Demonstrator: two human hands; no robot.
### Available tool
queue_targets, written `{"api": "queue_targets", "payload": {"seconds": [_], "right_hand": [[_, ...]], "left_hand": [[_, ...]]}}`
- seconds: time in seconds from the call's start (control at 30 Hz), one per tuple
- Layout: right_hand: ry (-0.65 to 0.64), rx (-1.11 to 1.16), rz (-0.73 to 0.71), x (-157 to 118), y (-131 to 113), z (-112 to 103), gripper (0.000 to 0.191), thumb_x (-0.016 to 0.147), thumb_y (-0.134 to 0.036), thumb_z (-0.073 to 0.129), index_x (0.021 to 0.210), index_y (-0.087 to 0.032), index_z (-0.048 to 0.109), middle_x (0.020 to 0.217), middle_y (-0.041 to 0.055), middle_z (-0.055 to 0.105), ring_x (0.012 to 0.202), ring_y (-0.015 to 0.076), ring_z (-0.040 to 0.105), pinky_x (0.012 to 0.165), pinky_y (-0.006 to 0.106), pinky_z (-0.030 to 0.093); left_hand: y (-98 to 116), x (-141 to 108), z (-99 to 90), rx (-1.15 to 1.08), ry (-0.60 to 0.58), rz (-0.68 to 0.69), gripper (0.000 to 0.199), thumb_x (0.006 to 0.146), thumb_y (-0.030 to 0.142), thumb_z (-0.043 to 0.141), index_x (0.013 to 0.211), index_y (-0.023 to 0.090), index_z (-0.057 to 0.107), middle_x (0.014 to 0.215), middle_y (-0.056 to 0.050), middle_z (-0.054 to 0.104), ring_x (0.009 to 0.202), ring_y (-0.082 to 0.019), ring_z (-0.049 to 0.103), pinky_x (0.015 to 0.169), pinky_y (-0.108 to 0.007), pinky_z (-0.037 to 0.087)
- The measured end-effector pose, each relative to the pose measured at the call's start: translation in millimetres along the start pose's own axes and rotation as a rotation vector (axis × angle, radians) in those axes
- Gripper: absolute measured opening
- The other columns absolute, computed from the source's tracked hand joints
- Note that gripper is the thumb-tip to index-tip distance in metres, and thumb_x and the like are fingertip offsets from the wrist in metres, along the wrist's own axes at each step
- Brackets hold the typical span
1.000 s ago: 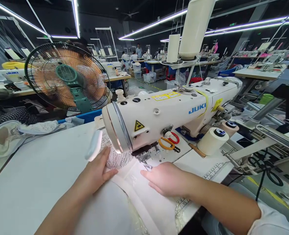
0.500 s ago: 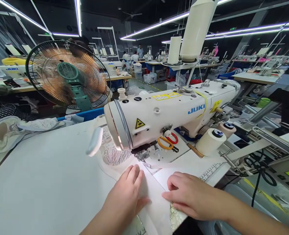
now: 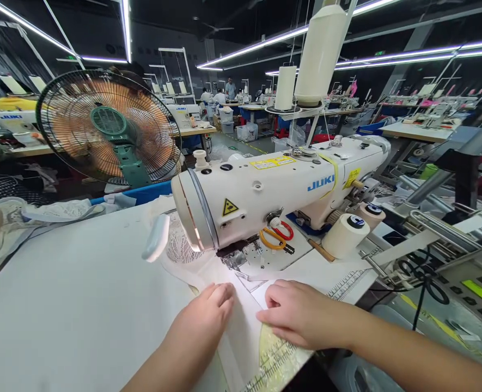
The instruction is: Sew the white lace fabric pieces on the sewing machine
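A piece of white fabric (image 3: pixel 244 321) lies on the machine table, running up under the head of a white sewing machine (image 3: pixel 261 188). Its lace section (image 3: pixel 182 247) shows to the left of the needle area. My left hand (image 3: pixel 206 316) is closed on the fabric just in front of the presser foot, its fingers bent and pressed together. On the fabric's right edge, my right hand (image 3: pixel 296 313) pinches with thumb and forefinger, the other fingers curled. The needle itself is hidden by the machine head.
Orange-handled scissors (image 3: pixel 272 238) lie on the machine bed. Thread cones (image 3: pixel 346 235) stand to the right, beside a metal tape guide. A green fan (image 3: pixel 110 122) stands behind the table. More lace pieces (image 3: pixel 4 218) lie at the left edge.
My left hand's fingers have curled in and its thumb is now tucked out of sight. My right hand has shifted left along with the fabric edge, uncovering more of the yellowish ruler strip.
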State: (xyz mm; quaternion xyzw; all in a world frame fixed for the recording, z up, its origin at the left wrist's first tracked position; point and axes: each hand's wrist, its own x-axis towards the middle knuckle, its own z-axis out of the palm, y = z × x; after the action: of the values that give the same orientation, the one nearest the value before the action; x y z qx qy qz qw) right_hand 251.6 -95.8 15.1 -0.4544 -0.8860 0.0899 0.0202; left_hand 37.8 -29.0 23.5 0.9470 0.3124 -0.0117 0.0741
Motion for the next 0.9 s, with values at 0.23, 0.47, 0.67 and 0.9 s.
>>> {"api": "queue_targets", "payload": {"seconds": [0.23,0.47,0.67,0.9], "right_hand": [[0.000,-0.053,-0.001,11,0,1,0.016,0.089,-0.029,0.045,0.095,-0.021,0.058,0.081,0.0033,0.052,0.073,0.0176,0.043,0.060,0.029,0.031],[0.000,-0.102,0.005,24,3,3,0.023,0.090,-0.029,0.044,0.108,-0.023,0.057,0.077,0.0028,0.056,0.073,0.0190,0.048,0.060,0.030,0.034],[-0.077,-0.130,0.066,41,-1,-4,0.021,0.090,-0.029,0.044,0.103,-0.022,0.058,0.074,0.0028,0.061,0.064,0.0176,0.053,0.048,0.029,0.026],[-0.107,-0.174,0.147,55,-6,-10,0.021,0.090,-0.025,0.046,0.107,-0.021,0.057,0.065,0.0013,0.062,0.054,0.0183,0.054,0.044,0.029,0.026]], "left_hand": [[1,1,2.5,0.036,-0.087,0.030,0.027,0.079,0.017,0.051,0.102,0.013,0.064,0.116,-0.014,0.060,0.106,-0.028,0.056,0.087,-0.039,0.053],[-1,1,1.5,0.106,-0.025,0.042,0.026,0.077,0.020,0.054,0.101,0.015,0.064,0.115,-0.012,0.061,0.101,-0.031,0.058,0.088,-0.046,0.051],[-6,4,8.4,0.160,-0.043,0.114,0.032,0.077,0.001,0.039,0.095,0.013,0.062,0.106,-0.013,0.063,0.093,-0.026,0.061,0.080,-0.039,0.054],[-9,6,4.9,0.172,0.020,0.129,0.037,0.080,-0.002,0.035,0.102,0.010,0.062,0.115,-0.016,0.062,0.103,-0.026,0.060,0.084,-0.034,0.054]]}}
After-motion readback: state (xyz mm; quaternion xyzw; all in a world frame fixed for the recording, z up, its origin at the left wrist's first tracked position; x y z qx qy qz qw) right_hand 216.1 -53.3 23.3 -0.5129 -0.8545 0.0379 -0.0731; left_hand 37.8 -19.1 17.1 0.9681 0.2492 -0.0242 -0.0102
